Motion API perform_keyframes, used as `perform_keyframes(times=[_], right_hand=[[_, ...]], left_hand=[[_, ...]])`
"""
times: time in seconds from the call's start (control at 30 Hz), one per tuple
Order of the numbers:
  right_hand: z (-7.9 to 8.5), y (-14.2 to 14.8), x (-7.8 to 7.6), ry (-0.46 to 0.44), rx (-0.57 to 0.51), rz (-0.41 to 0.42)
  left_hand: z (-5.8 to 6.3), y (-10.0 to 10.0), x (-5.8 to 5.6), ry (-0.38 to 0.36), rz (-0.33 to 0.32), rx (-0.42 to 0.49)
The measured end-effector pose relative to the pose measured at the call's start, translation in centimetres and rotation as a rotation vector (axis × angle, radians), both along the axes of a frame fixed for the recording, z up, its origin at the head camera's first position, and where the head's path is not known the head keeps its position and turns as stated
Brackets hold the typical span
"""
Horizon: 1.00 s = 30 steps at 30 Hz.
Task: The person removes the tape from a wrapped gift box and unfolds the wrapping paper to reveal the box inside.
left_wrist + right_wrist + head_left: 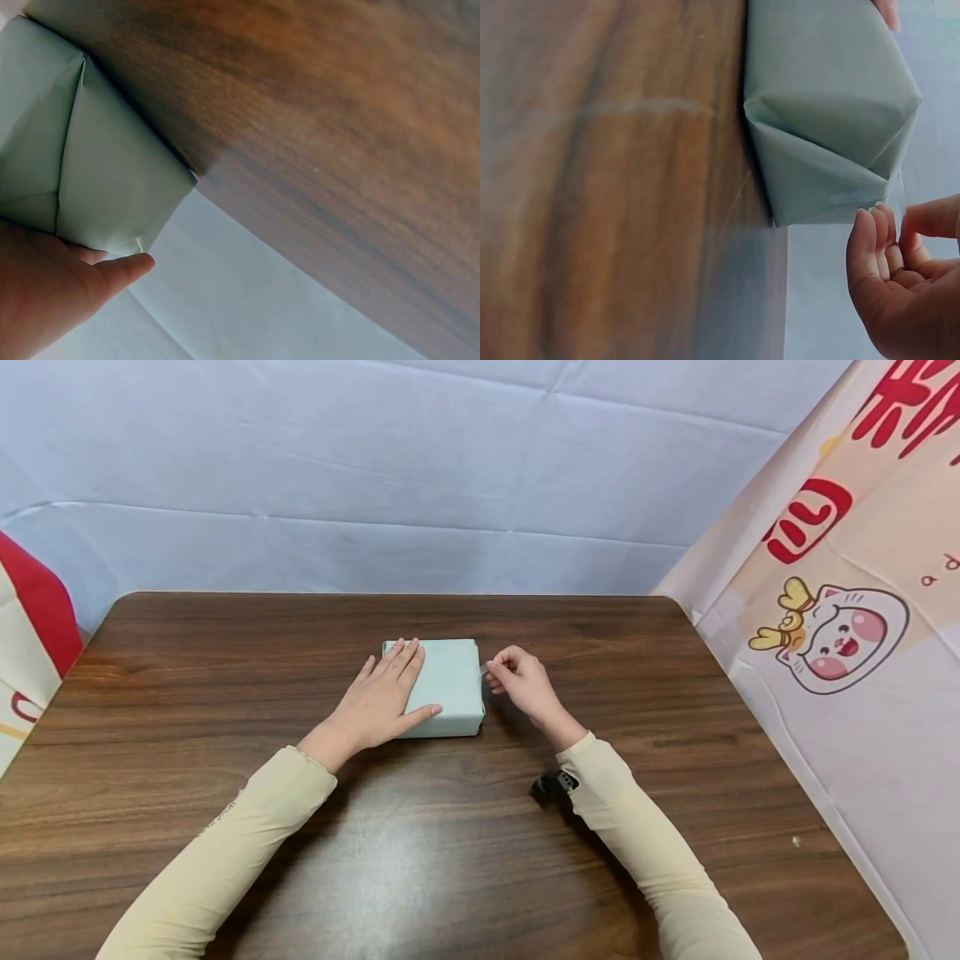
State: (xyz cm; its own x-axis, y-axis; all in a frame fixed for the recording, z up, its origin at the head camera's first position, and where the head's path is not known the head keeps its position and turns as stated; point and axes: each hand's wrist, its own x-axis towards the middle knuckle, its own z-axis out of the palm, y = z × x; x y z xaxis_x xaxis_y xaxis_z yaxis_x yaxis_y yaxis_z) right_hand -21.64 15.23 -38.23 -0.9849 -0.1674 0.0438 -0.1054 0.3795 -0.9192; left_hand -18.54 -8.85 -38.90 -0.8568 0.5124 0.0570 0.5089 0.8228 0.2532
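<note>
A box wrapped in pale green paper (453,681) lies on the table. My left hand (382,697) rests on its top with fingers spread, thumb towards the near edge. At the box's right end, my right hand (522,681) pinches a small strip of clear tape (483,669) between thumb and fingers. In the right wrist view, a piece of tape (851,198) lies on the folded end flap (817,169), right by the fingertips of the right hand (907,277). The left wrist view shows the other folded end (112,157), with the left hand (67,289) at its top edge.
The dark wood table (420,843) extends around the box. Below the right cuff is a black device (553,787). A small pale speck (797,841) lies on the right of the table. A white cloth (337,468) hangs behind, and a printed banner (847,635) at the right.
</note>
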Motion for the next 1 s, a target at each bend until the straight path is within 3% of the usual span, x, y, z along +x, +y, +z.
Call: perform_keyframes(times=[0.4,0.67,1.0], right_hand=[[0.0,0.3,0.6,-0.045,-0.142,-0.128],[-0.1,0.6,0.8,-0.019,-0.246,-0.204],[0.4,1.5,0.9,0.065,-0.275,-0.338]], left_hand=[[0.1,0.0,0.0,0.001,-0.008,-0.009],[0.1,0.0,0.0,0.009,-0.009,-0.016],[0.1,-0.2,0.0,-0.001,-0.016,0.004]])
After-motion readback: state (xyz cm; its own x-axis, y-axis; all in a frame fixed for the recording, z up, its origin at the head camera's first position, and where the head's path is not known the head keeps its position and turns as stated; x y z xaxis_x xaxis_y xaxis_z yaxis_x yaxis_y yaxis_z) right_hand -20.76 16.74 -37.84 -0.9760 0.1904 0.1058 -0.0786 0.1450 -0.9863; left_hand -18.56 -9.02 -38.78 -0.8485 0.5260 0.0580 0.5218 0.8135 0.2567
